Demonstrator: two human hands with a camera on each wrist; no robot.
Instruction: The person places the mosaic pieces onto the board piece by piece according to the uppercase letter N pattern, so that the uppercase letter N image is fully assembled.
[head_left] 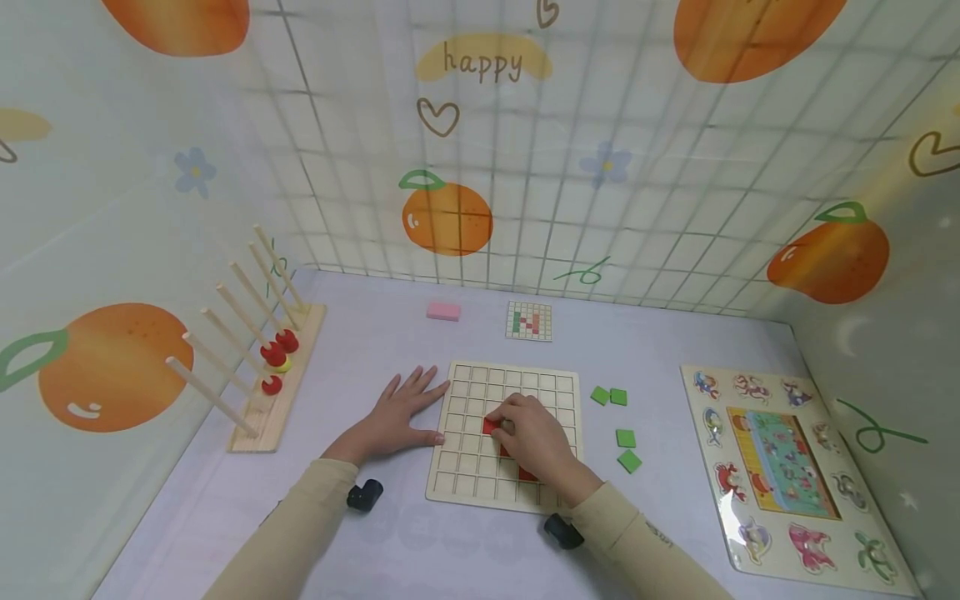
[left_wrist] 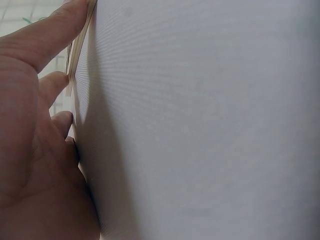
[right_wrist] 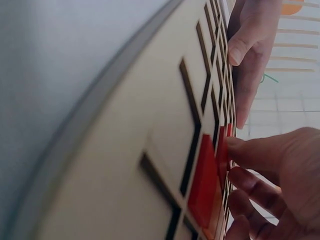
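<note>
A wooden grid board [head_left: 465, 462] lies flat on the table in front of me. My right hand [head_left: 534, 435] is over its middle, thumb and fingers pinching a red square tile [head_left: 490, 426] at a grid cell. More red tiles [head_left: 527, 475] sit in cells toward the near right, partly hidden under that hand. The right wrist view shows red tiles [right_wrist: 202, 182] set in the grid beside the thumb. My left hand [head_left: 393, 418] rests on the table with fingers spread, its thumb and index fingertip at the board's left edge.
Several loose green tiles [head_left: 626, 438] lie right of the board. Behind it are a small pattern card [head_left: 529, 322] and a pink block [head_left: 443, 312]. A peg stand [head_left: 288, 408] with red and yellow beads stands left; a sea-animal puzzle board [head_left: 787, 533] lies right.
</note>
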